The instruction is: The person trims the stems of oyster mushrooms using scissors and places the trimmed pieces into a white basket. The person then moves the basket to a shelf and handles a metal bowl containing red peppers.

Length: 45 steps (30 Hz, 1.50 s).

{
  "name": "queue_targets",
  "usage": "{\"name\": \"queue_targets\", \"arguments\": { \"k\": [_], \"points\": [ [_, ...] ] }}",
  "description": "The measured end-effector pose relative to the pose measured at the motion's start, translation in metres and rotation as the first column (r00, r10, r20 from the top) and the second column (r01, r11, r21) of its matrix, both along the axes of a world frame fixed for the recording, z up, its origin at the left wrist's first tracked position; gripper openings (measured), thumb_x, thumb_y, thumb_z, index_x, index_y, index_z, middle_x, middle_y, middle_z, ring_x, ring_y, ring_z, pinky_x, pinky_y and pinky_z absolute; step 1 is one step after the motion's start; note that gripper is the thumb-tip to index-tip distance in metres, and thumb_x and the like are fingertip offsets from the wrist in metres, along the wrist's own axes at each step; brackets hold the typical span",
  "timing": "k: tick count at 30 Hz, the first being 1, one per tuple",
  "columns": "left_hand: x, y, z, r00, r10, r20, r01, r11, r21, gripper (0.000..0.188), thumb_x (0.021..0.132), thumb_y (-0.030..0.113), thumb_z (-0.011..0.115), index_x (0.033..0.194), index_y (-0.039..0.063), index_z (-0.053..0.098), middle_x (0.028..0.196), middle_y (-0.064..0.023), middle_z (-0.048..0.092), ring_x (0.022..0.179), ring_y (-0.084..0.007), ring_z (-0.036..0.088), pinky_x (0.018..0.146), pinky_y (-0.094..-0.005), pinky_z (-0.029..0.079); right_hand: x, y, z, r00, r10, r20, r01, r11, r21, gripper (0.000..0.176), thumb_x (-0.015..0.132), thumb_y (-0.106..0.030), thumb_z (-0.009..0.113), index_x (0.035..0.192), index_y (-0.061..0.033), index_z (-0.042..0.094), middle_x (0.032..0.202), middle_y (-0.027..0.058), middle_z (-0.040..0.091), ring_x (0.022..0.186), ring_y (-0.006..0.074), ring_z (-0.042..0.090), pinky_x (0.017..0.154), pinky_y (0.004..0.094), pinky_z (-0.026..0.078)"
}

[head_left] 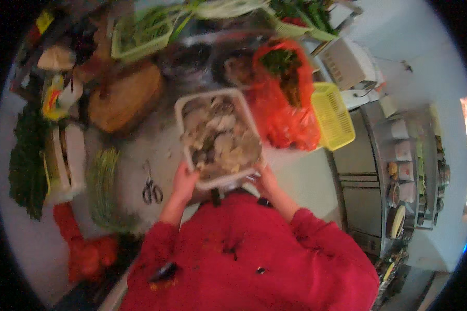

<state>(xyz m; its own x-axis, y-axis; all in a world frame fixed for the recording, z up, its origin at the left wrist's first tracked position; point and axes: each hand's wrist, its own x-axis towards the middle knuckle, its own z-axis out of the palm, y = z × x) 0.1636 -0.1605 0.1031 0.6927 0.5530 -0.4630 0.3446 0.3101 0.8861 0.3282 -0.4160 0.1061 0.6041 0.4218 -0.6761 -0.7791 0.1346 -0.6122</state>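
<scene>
A rectangular white plastic basket (181, 116), filled with pale and brown food pieces (222, 138) that I cannot identify for sure, is held close in front of my body. My left hand (185, 180) grips its near left corner. At the near right corner, my right hand (266, 177) holds the rim, its fingers partly hidden by the basket. Black-handled scissors (152, 191) lie on the table to the left of my left hand. A red plastic bag (292, 128) with leafy greens (282, 62) in it stands just right of the basket.
Left are a round wooden chopping board (124, 99), a bundle of thin green stalks (103, 182) and dark leafy greens (29, 155). A yellow plastic basket (334, 116) sits beyond the red bag. A green basket (142, 39) is at the back, a shelf unit (406, 163) at right.
</scene>
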Motion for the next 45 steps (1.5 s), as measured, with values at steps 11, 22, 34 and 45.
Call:
{"name": "queue_targets", "arguments": {
  "k": [11, 22, 34, 45],
  "points": [
    [-0.007, -0.009, 0.202, 0.974, 0.031, 0.223, -0.05, 0.996, 0.079, 0.027, 0.084, -0.002, 0.06, 0.11, 0.003, 0.055, 0.103, -0.005, 0.064, 0.093, -0.0141, 0.062, 0.083, -0.0315, 0.051, 0.029, 0.014, 0.156, 0.917, 0.058, 0.395, -0.167, 0.955, 0.247, 0.066, 0.096, -0.018, 0.057, 0.156, -0.0154, 0.031, 0.142, 0.0106, 0.049, 0.123, 0.0346, 0.055, 0.089, 0.0545, 0.058],
    [-0.037, -0.103, 0.369, 0.887, -0.09, 0.454, -0.008, 0.978, 0.21, 0.038, 0.085, 0.0, 0.067, 0.118, 0.004, 0.048, 0.112, -0.0052, 0.06, 0.103, -0.0138, 0.058, 0.091, -0.0332, 0.05, 0.039, -0.063, 0.352, 0.798, -0.067, 0.599, -0.211, 0.899, 0.383, 0.061, 0.091, -0.01, 0.056, 0.15, -0.0053, 0.04, 0.132, 0.0116, 0.057, 0.109, 0.0287, 0.063, 0.088, 0.0453, 0.058],
    [-0.028, -0.133, 0.384, 0.625, 0.102, 0.774, -0.288, 0.951, 0.108, 0.045, 0.075, -0.002, 0.05, 0.12, 0.003, 0.048, 0.105, -0.004, 0.055, 0.093, -0.0155, 0.057, 0.081, -0.0299, 0.05, 0.034, -0.078, 0.396, 0.661, 0.014, 0.75, -0.461, 0.796, 0.391, 0.061, 0.098, -0.023, 0.053, 0.153, -0.0033, 0.033, 0.126, 0.016, 0.062, 0.078, 0.0193, 0.071, 0.051, 0.0311, 0.06],
    [0.092, -0.094, 0.49, 0.428, -0.448, 0.785, 0.004, 0.869, 0.495, 0.036, 0.099, 0.025, 0.06, 0.126, 0.002, 0.056, 0.119, -0.0052, 0.06, 0.113, -0.014, 0.055, 0.098, -0.0292, 0.042, 0.168, -0.101, 0.521, 0.627, -0.191, 0.755, -0.497, 0.649, 0.576, 0.034, 0.102, -0.019, 0.049, 0.128, 0.0027, 0.051, 0.117, 0.0165, 0.063, 0.104, 0.029, 0.067, 0.084, 0.041, 0.064]
  ]
}}
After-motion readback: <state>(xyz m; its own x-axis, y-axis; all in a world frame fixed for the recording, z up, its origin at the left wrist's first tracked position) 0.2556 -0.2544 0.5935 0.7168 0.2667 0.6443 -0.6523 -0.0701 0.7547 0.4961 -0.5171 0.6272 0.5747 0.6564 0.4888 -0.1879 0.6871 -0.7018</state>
